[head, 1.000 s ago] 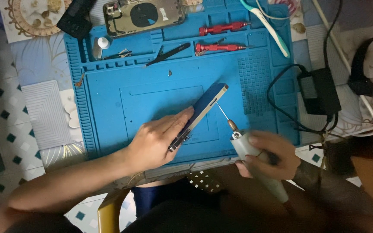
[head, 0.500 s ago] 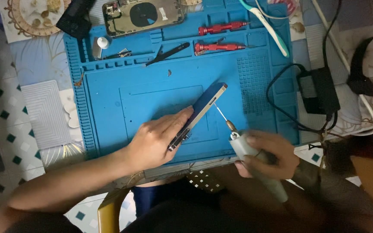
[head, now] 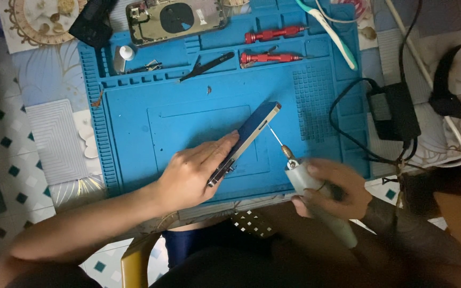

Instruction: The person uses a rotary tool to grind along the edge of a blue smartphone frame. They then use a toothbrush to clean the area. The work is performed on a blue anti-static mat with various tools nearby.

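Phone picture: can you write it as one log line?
left hand: steadies phone on edge | right hand: grips powered screwdriver, tip at phone | blue mat

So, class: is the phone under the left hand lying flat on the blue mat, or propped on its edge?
On its edge. The phone shows its thin side upward, steadied by the left hand on the blue mat.

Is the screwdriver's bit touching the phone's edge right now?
Touching: the head view shows the electric screwdriver bit tip meeting the side edge of the phone, no gap visible.

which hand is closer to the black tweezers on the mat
Left. The left hand steadies the phone on its edge, below the black tweezers. The right hand grips the powered screwdriver lower right, farther off.
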